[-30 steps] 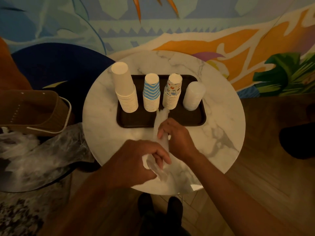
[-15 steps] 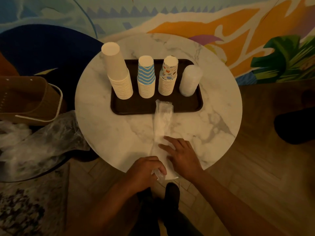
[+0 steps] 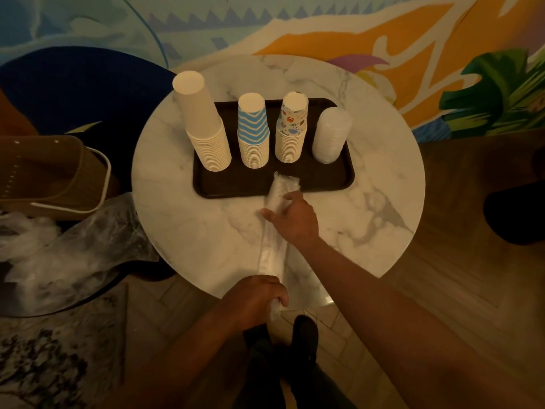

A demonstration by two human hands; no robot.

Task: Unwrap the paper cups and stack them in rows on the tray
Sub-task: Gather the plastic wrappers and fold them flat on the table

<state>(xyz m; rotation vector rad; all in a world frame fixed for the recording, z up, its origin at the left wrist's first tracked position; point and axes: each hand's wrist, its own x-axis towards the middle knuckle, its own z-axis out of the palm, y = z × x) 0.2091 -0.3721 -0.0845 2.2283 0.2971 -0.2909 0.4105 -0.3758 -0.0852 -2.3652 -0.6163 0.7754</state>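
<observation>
A dark tray (image 3: 330, 181) on the round marble table (image 3: 368, 219) carries a row of upside-down stacks: plain white cups (image 3: 205, 125), blue-striped cups (image 3: 253, 134), patterned cups (image 3: 291, 128) and translucent lids or cups (image 3: 330, 137). A long clear plastic wrapper (image 3: 272, 249) lies stretched from the tray's front edge to the table's near edge. My left hand (image 3: 253, 299) grips its near end at the table edge. My right hand (image 3: 292, 216) rests on the wrapper near the tray, with thumb and fingers spread around it.
A brown basket (image 3: 44, 172) stands on the left beside the table. Crumpled clear plastic (image 3: 67, 252) lies below it on a dark round surface. A patterned rug (image 3: 44, 364) covers the floor at lower left. My feet (image 3: 280, 335) are under the table's near edge.
My right hand slid up the wrapper from the near edge toward the tray. My left hand stayed gripping the near end. The wrapper now lies longer and flatter.
</observation>
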